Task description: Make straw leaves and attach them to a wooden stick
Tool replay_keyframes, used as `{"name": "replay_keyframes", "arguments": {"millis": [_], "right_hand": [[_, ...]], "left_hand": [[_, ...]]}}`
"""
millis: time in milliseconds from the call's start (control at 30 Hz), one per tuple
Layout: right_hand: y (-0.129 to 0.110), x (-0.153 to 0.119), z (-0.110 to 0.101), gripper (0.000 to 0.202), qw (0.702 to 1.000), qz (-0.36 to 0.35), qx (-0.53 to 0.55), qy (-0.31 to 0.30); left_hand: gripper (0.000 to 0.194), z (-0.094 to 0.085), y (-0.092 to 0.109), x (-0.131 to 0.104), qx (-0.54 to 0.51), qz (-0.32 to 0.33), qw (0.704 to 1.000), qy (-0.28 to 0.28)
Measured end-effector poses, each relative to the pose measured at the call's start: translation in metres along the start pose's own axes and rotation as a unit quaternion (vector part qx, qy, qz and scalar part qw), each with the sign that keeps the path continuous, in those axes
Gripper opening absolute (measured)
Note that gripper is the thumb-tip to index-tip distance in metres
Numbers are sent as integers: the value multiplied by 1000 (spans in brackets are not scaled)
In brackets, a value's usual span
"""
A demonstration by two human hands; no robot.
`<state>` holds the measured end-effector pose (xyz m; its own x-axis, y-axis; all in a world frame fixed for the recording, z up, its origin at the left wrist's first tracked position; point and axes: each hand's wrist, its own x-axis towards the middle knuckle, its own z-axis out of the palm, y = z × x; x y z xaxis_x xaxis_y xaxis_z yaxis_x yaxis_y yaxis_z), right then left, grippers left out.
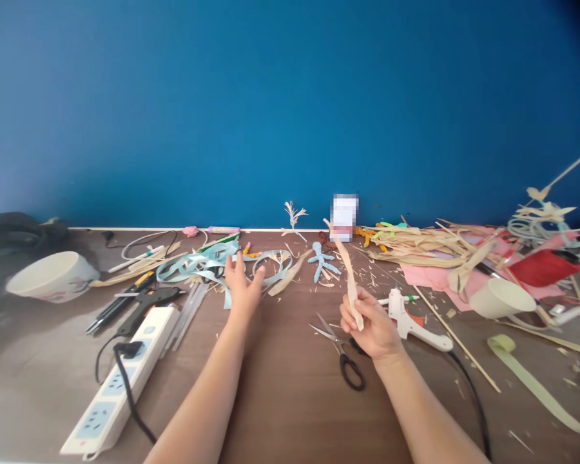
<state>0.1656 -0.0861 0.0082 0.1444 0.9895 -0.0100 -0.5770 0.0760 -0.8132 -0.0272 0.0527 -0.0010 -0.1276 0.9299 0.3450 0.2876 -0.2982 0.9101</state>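
My right hand [373, 323] grips the lower end of a pale dried husk strip [347, 264], which stands up from the fingers. Below that hand, a pair of scissors [339, 351] with black handles lies on the table, blades partly apart. My left hand [244, 287] is stretched forward with its fingers spread, at the right part of a light blue ribbon [200, 258]. Whether it touches the ribbon I cannot tell. Between the hands, farther back, lie another husk piece [289, 276] and a small blue twisted figure [321, 261].
At left are a white bowl [53, 277], a black glue gun [149, 306], clear glue sticks [188, 316] and a power strip [125, 380]. At right lie a white glue gun [413, 322], a husk pile [425, 243], a white cup [502, 298] and a green ribbon [536, 386]. A blue wall [290, 109] stands behind.
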Motion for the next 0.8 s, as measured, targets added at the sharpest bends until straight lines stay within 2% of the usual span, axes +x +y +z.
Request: {"name": "replay_keyframes", "arguments": {"millis": [33, 67, 100, 133, 167, 200, 267, 333, 400, 467, 633, 733, 800], "right_hand": [[2, 1, 0, 16, 1000, 0, -4, 4], [4, 1, 0, 15, 1000, 0, -12, 10], [6, 2, 1, 15, 999, -2, -27, 17], [9, 2, 2, 15, 998, -5, -50, 26], [12, 2, 4, 15, 996, -10, -77, 36], [15, 3, 5, 16, 993, -16, -105, 44], [20, 3, 8, 18, 987, -25, -153, 52], [23, 3, 10, 20, 982, -27, -182, 53], [24, 3, 10, 20, 979, -21, -196, 50], [24, 2, 10, 20, 980, -9, -195, 45], [22, 2, 11, 19, 985, 21, -170, 25], [22, 2, 11, 18, 988, 28, -150, 18], [23, 2, 11, 18, 989, 32, -141, 21]], "left_hand": [[52, 0, 5, -4, 33, 53, 998, 32], [47, 1, 10, -10, 37, 92, 994, 42], [41, 3, 16, -17, 20, 117, 992, 30], [34, 6, 22, -27, -10, 125, 992, -13], [29, 10, 27, -37, -45, 106, 989, -93], [27, 15, 32, -47, -82, 59, 979, -175], [28, 26, 38, -66, -170, -67, 928, -325], [25, 34, 40, -79, -241, -157, 875, -388], [24, 38, 38, -84, -283, -208, 845, -404], [25, 38, 36, -83, -301, -240, 830, -404], [28, 35, 31, -76, -325, -266, 824, -381], [31, 36, 31, -77, -339, -286, 808, -388], [29, 37, 32, -79, -332, -287, 810, -389]]}}
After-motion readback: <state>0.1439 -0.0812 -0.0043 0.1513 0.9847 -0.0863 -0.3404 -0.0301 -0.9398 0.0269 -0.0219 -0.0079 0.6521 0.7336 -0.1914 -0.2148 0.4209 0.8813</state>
